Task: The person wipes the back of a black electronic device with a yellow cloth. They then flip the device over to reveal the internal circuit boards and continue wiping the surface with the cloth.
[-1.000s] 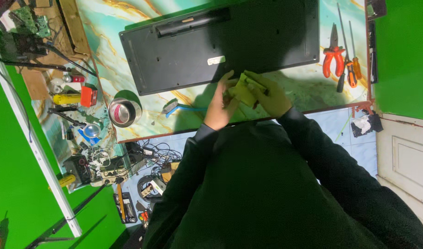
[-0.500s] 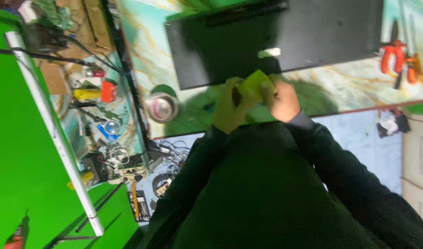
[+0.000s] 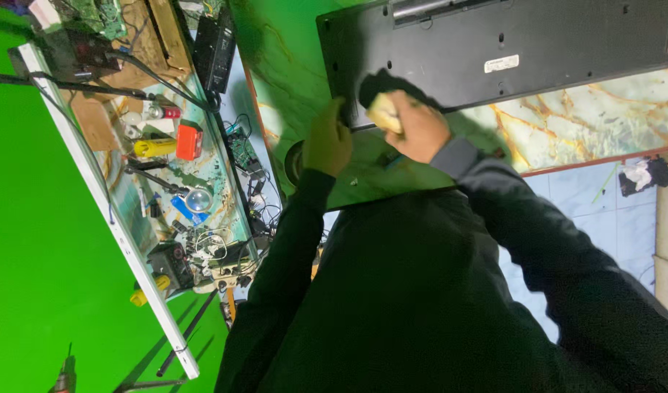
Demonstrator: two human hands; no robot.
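cloth: yellowish soft wad, bunched in right hand, pressed at near edge of the black panel
right hand: fingers clamped around the cloth, dark sleeve with grey cuff
left hand: just beside right, fingertips resting at panel's left corner; can't tell if it grips anything
hands: close together, not touching
black panel: large flat slab, matte plastic, small screw holes, lying on worktop
label: small white rectangular sticker, near panel's front edge, right of the hands
worktop: glossy marble pattern, teal-green with gold veins, red edge strip
side bench: left, cluttered; yellow cylinder, orange boxy item, round lens, tangled cables
backdrop: flat green wall at left
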